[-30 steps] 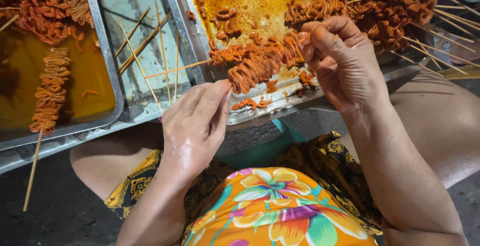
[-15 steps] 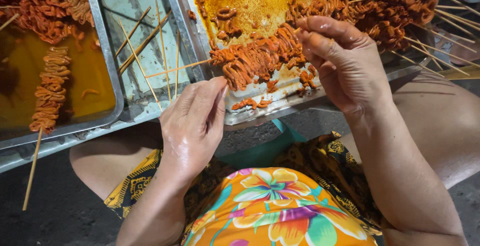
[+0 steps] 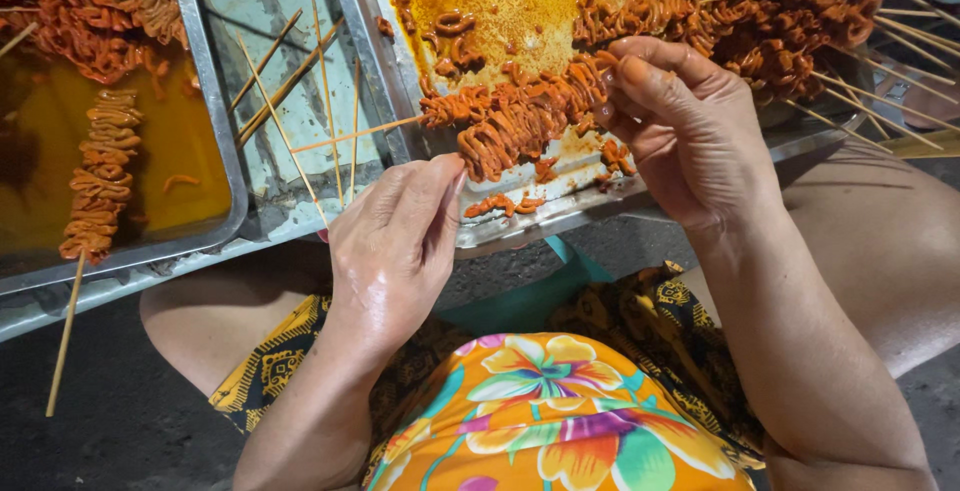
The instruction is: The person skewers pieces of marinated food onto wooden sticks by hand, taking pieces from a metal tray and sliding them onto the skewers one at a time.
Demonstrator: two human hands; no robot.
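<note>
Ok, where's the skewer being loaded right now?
Head view, centre: the skewer spans both hands, left hand below its bare end, right hand gripping the meat end, over the right tray.

Bamboo skewer (image 3: 355,135) matt wood; threaded meat (image 3: 515,116) oily, glossy; steel tray (image 3: 590,206) dull, scratched; sauce-slick at 12 o'clock.

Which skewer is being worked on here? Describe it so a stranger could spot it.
Find the middle metal tray with orange sauce. Just above its near rim, the right hand holds a skewer of folded orange strips. Unlike the other skewers, it is lifted, not lying down.
</note>
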